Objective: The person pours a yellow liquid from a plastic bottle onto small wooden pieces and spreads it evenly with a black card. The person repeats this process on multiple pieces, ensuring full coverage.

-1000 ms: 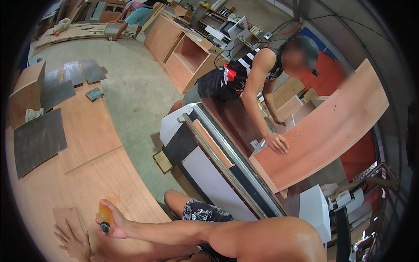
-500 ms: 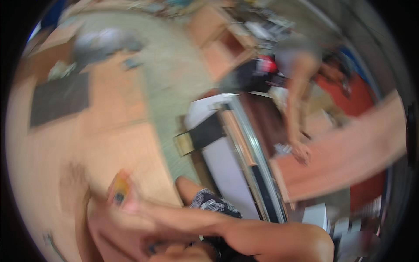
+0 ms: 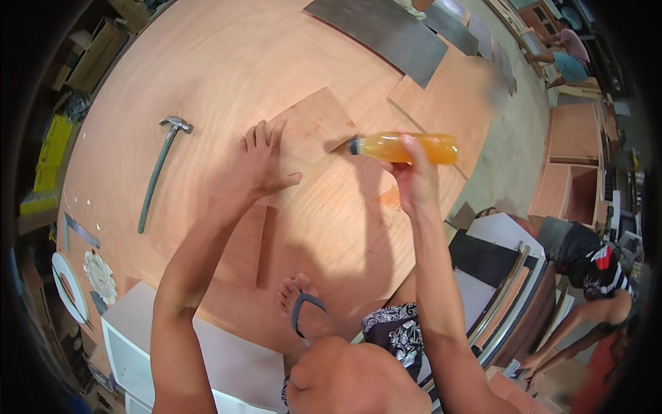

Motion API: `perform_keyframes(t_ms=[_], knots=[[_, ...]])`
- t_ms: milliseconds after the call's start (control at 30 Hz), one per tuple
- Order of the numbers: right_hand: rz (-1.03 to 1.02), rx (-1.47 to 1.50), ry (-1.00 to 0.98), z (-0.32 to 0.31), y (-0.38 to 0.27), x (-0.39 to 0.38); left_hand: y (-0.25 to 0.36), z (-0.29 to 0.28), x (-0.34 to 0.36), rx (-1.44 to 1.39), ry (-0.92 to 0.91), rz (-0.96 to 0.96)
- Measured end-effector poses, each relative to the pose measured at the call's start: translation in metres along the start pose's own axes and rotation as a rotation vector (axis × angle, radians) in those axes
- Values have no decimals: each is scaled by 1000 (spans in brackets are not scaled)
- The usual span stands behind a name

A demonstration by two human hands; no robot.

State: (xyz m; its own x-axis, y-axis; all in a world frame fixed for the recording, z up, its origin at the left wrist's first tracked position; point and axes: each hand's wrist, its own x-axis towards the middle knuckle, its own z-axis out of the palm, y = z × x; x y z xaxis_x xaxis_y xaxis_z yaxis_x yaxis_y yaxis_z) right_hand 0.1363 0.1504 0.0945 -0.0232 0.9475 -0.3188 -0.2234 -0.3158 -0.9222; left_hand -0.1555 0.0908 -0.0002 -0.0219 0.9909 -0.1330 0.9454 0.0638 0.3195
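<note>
My left hand [image 3: 258,162] lies with fingers spread on a narrow plywood board [image 3: 321,117], which rests on a large wooden sheet [image 3: 207,69]. My right hand [image 3: 412,181] grips a clear bottle [image 3: 386,146] of yellow-orange liquid. The bottle is held sideways over the sheet, its dark cap pointing left toward the board's corner. Whether its tip is open or touching the wood I cannot tell. An orange-brown smear [image 3: 390,199] marks the wood below the bottle. To the left of my left hand lies a claw hammer [image 3: 157,169] with a green-grey handle.
My sandalled foot [image 3: 303,303] stands on the sheet. White panels [image 3: 234,366] are at lower left. Dark sheets [image 3: 386,34] lie at the far side. Stacked boards [image 3: 507,297] stand at right, where a co-worker [image 3: 593,276] bends over; another person [image 3: 572,52] is farther off.
My view has swung across to the wooden sheet, and the blur has gone. The bottle is still in my right hand, now held sideways. My left hand still lies on wood.
</note>
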Motion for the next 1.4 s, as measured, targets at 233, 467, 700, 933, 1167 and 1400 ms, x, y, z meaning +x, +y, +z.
perform_keyframes(t_ms=[233,467,700,933,1167,1400], knots=[[-333,-696,-295,58,43,21,26,59,-60,-321,270,128],[-414,-846,-300,67,55,30,17,64,-80,-272,242,-6],[-567,-856,-439,61,54,32,18,57,-82,-232,214,-7],[-514,-894,-370,64,54,49,18,58,-81,-217,207,-2],[-662,-953,-450,57,60,36,13,61,-86,-200,272,3],[-665,-898,-373,54,65,46,14,60,-86,-231,295,4]])
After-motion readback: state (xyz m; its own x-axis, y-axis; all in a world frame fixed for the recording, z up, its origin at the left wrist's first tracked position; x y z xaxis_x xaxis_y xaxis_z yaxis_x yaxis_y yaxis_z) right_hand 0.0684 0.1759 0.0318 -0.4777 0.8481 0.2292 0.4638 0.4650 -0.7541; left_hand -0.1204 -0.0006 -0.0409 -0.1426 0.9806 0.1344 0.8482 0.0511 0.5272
